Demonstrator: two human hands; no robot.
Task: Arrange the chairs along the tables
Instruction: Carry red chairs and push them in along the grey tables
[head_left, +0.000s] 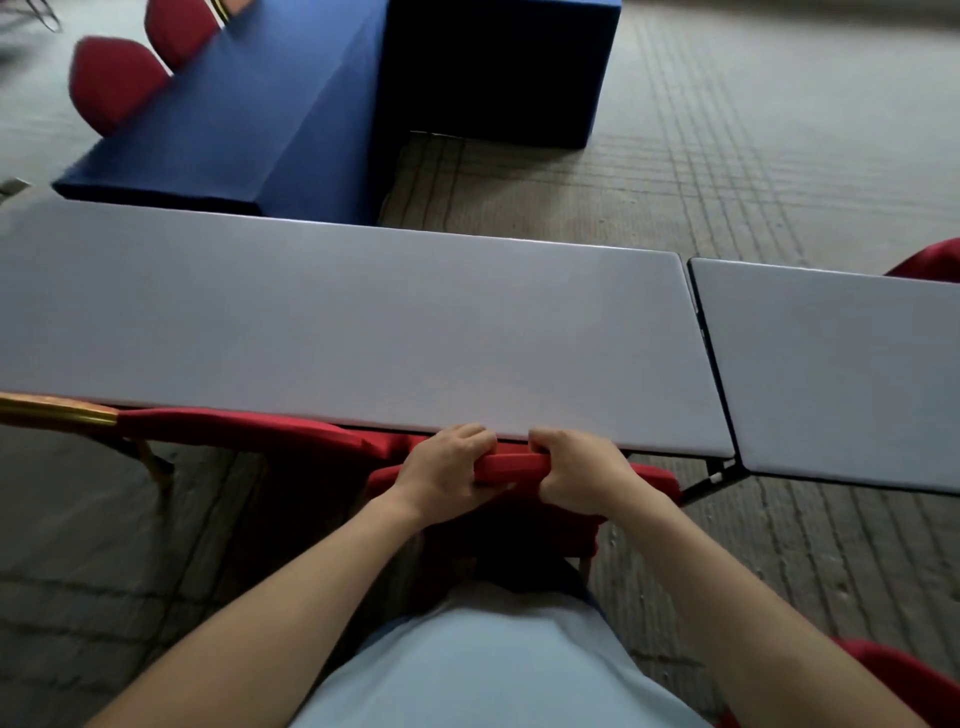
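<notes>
A red padded chair (649, 480) stands right in front of me, its backrest top against the near edge of a long pale grey table (337, 322). My left hand (447, 475) and my right hand (579, 470) both grip the top of that backrest, close together. Most of the chair's seat is hidden under the table and behind my arms. A second red chair (249, 431) with a gold frame stands to its left along the same edge.
A second grey table (841, 374) adjoins at the right with a narrow gap. Blue-draped tables (249, 124) stand beyond, with two red chairs (111, 83) at their far left. More red chair parts show at the right edge (930, 262) and bottom right (904, 680).
</notes>
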